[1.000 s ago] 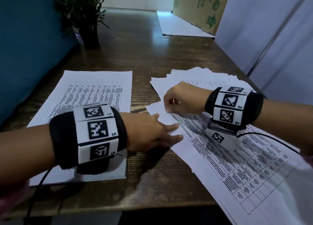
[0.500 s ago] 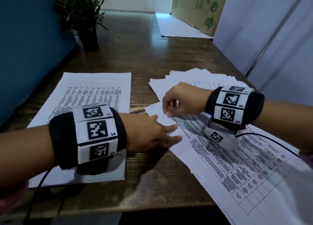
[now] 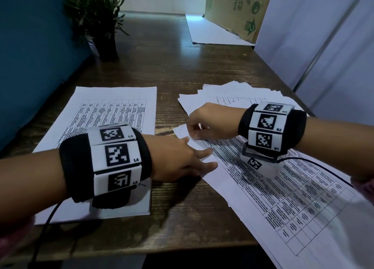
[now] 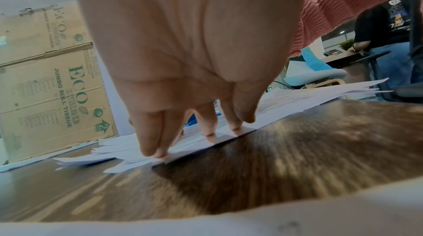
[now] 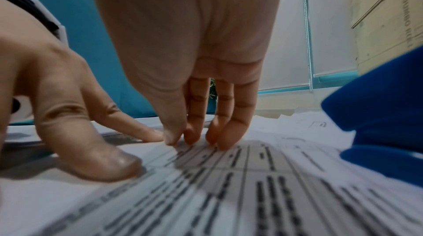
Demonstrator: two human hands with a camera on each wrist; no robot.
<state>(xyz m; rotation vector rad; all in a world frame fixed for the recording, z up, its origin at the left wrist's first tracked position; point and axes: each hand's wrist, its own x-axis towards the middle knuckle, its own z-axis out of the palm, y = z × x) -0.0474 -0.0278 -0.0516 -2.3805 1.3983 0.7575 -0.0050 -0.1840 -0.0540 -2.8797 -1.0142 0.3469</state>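
early going, i judge: a neat stack (image 3: 113,110) lies at left on the table (image 3: 172,70), while the top sheet (image 3: 283,197) of the fanned pile (image 3: 232,90) at right lies flat, pinned by the left hand (image 3: 178,159) with straight, spread fingers as the right hand (image 3: 210,123) bunches its fingertips at the corner, pinch unclear.

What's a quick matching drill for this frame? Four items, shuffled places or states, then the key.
Column one:
1. left hand
2. right hand
3. potted plant
4. cardboard box

Column two:
A. far end of the table, on the right
B. fingers straight, pressing the edge of the loose pile
C. far left, against the blue wall
D. fingers curled, pinching the corner of the top sheet

Pairs: 1-B, 2-D, 3-C, 4-A.
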